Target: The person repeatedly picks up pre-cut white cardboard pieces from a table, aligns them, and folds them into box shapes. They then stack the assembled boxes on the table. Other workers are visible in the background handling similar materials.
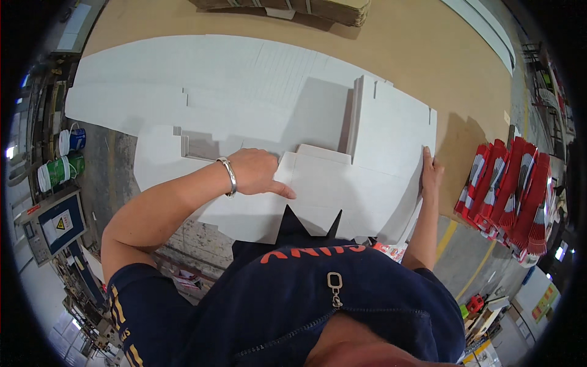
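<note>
A large white die-cut cardboard sheet (342, 189) lies flat in front of me on a stack of similar white sheets (202, 92). My left hand (260, 172), with a metal bracelet on the wrist, presses down on the sheet's near left part, fingers pointing right. At the sheet's right edge my right hand (430, 174) grips the cardboard, fingers curled over the rim. One panel of the sheet (354, 116) stands folded upright just beyond my hands.
A brown board table (416, 55) carries the sheets. Red and white folded cartons (513, 196) stand packed in a row at the right. Flat brown cardboard (306, 9) lies at the far edge. Green and blue buckets (64, 162) and a control box (55, 223) are on the left.
</note>
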`<state>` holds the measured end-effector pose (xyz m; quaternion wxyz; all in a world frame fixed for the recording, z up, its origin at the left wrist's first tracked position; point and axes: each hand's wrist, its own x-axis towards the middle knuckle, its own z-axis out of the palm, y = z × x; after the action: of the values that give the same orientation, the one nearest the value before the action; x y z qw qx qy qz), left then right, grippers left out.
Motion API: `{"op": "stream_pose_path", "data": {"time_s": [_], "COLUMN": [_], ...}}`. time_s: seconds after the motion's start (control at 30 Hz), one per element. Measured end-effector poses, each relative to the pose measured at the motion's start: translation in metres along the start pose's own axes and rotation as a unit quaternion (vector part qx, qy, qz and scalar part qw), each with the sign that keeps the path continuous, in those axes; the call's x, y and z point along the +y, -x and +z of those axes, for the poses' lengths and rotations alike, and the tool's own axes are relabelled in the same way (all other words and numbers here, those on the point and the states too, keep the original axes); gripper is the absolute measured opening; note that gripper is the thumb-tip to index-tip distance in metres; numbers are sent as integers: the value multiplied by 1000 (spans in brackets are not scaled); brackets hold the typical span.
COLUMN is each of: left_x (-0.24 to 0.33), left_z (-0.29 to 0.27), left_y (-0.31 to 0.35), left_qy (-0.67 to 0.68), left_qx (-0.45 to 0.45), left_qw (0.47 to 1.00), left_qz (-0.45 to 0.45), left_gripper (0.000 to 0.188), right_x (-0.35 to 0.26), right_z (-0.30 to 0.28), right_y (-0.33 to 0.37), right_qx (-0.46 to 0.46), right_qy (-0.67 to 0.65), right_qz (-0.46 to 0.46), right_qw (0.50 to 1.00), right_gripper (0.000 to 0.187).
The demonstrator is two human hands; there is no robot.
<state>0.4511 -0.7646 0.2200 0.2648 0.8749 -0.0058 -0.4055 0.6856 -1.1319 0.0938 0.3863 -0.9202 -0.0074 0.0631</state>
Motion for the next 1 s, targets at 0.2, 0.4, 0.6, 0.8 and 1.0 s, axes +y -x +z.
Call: {"op": "stream_pose_path", "data": {"time_s": [0.2, 0.4, 0.6, 0.8, 1.0], "left_x": [-34, -60, -70, -75, -80], "left_z": [-11, -7, -9, -24, -13], "left_y": [-10, -4, 41, 50, 60], "left_qy": [-24, -25, -9, -36, -15], "left_qx": [-16, 17, -67, -91, -67], "left_qw": [999, 999, 998, 992, 996], "left_qz": [-40, -18, 11, 83, 65], "left_gripper": [86, 83, 86, 89, 86], "right_x": [-30, -19, -46, -80, -81], "right_z": [30, 42, 39, 29, 39], "right_y": [-4, -3, 43, 43, 49], "right_qx": [-38, -34, 11, -6, -19], "right_qy": [6, 60, 18, 126, 122], "right_qz": [25, 34, -39, -1, -43], "right_qw": [999, 997, 999, 992, 991], "right_gripper": [51, 49, 50, 55, 58]}}
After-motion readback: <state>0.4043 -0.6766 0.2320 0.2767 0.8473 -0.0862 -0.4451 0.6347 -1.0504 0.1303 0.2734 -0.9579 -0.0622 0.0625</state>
